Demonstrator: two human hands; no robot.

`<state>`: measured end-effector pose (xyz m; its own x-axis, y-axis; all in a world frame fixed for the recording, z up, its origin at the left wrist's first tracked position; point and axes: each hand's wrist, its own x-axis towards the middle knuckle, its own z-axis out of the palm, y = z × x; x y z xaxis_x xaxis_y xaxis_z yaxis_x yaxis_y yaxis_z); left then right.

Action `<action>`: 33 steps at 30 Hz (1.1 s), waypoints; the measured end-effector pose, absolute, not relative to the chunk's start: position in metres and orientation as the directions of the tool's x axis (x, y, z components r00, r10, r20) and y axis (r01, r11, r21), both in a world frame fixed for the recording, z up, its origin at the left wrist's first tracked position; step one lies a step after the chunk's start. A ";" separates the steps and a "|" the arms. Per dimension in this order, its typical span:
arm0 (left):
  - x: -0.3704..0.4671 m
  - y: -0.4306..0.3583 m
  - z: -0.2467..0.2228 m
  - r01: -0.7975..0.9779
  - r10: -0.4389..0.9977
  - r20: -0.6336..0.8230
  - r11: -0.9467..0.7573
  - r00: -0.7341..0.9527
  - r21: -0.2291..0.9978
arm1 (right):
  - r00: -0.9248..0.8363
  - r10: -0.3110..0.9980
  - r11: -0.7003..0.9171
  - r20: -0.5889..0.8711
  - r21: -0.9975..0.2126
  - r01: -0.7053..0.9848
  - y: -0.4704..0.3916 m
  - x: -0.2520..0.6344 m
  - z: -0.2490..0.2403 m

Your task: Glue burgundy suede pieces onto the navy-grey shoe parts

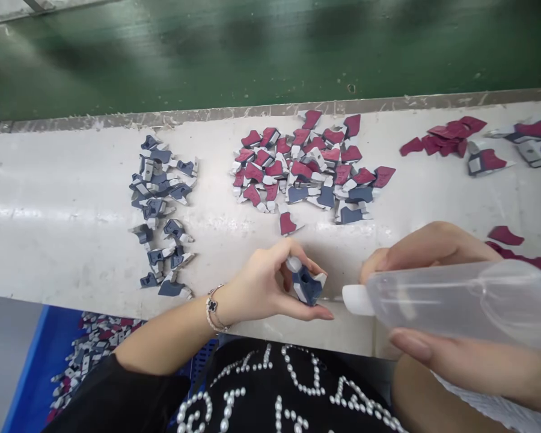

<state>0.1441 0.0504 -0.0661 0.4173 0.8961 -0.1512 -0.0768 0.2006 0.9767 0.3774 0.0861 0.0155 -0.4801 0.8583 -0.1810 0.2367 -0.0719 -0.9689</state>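
Note:
Between the thumb and fingers of my left hand (270, 282) is a small navy and white plastic part (307, 285), its navy face with a hole turned up. My right hand (433, 246) is wrapped round a translucent plastic squeeze bottle (437, 297) lying on its side. The bottle's white tip (357, 299) points left at the navy part, a short gap apart from it. Just beyond my left hand lies a single part with a maroon face (287, 222). What the bottle contains cannot be made out.
A pile of maroon-faced parts (302, 159) lies mid-table, with navy and white parts (162, 186) to its left. Loose maroon pieces (453, 135) are at right. A blue bin (31, 367) full of parts stands below left. A green wall (252, 60) runs behind.

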 end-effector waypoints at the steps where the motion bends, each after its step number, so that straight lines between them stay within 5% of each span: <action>1: 0.145 0.051 -0.066 -0.102 0.892 -0.161 0.223 0.423 0.969 | -0.486 0.861 -0.035 -0.150 -0.971 0.238 0.087 0.375 0.015; 7: 0.147 0.054 -0.059 -0.188 0.872 -0.255 0.358 0.418 0.915 | -0.448 0.881 -0.038 -0.151 -0.967 0.251 0.081 0.363 0.017; 10: 0.148 0.054 -0.056 -0.190 0.880 -0.224 0.326 0.419 0.926 | -0.371 0.908 -0.095 -0.192 -0.960 0.263 0.074 0.363 0.018; 17: 0.148 0.052 -0.058 -0.182 0.872 -0.203 0.310 0.446 0.933 | -0.431 0.902 0.203 -0.013 -0.869 0.451 0.078 0.361 0.018; 33: 0.147 0.056 -0.055 -0.150 0.887 -0.122 0.208 0.446 0.966 | -0.430 0.903 0.204 -0.011 -0.869 0.450 0.077 0.354 0.022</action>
<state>0.1475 0.0557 -0.0547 0.4464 0.8865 -0.1215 -0.1504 0.2082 0.9665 0.3542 0.0767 0.0222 -0.4299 0.9028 -0.0114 0.4503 0.2035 -0.8694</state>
